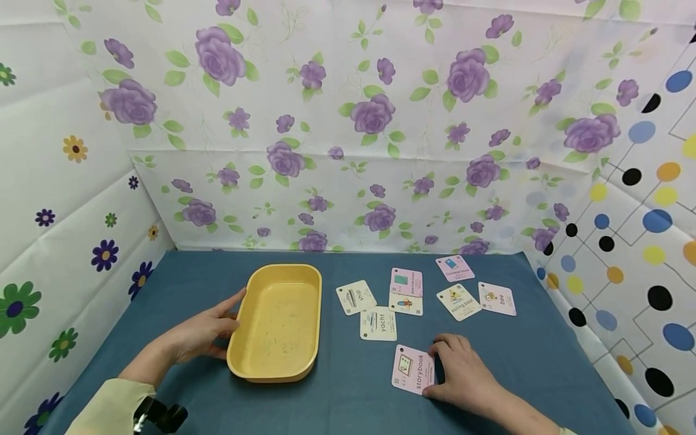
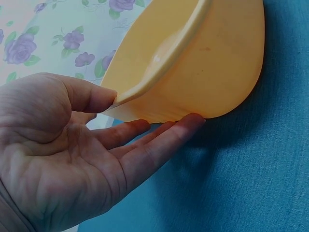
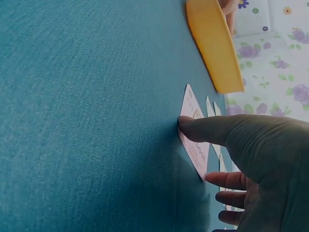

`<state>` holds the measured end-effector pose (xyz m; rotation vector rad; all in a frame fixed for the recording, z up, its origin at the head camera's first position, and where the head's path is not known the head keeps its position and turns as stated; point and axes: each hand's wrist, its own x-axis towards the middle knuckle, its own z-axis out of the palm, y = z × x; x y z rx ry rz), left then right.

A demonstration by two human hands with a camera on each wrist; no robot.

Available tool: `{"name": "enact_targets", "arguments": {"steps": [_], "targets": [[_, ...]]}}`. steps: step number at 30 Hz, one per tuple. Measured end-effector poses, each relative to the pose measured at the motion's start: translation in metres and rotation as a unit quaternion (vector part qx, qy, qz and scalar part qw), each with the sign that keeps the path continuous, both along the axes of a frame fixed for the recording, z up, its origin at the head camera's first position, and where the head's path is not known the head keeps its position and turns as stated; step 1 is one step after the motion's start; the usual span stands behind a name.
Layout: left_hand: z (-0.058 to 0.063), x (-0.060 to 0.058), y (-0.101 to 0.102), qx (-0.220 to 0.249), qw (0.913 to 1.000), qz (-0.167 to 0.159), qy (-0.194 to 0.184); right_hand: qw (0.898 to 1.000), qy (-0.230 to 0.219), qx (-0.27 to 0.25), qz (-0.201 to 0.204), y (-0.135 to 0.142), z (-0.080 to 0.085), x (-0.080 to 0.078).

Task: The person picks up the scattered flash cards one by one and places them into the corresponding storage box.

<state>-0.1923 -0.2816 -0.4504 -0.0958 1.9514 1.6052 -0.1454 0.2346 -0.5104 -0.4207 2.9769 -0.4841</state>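
Note:
On the left of the blue cloth sits a yellow plastic basin (image 1: pixel 274 368). My left hand (image 1: pixel 201 332) touches the basin's outer left side, thumb and fingertips against the wall. In the left wrist view, the left hand (image 2: pixel 63 150) has its fingers nearly straight along the basin (image 2: pixel 217 63). My right hand (image 1: pixel 467 374) holds the pink "storybook" card (image 1: pixel 412 368) by its right side, between thumb and fingers. The right wrist view shows the thumb of the right hand (image 3: pixel 260 159) on one edge of the card (image 3: pixel 193 130) and a fingertip at a corner.
Beyond the right hand lie the ship card (image 1: pixel 356 297), yacht card (image 1: pixel 378 324), exercise book card (image 1: pixel 406 281) overlapping a crayon-picture card (image 1: pixel 406 304), Chinese book card (image 1: pixel 455 268), sailing boat card (image 1: pixel 459 302) and bee card (image 1: pixel 497 298). Flowered and dotted sheets (image 1: pixel 375 115) wall the table.

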Motion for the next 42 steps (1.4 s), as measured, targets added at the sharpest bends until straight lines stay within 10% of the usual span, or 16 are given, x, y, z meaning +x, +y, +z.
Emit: {"name": "enact_targets", "arguments": {"steps": [42], "targets": [[-0.001,0.0,0.0,0.007,1.0,0.001,-0.001,0.992,-0.006,-0.089,-0.09,-0.01,0.001,0.001]]}}
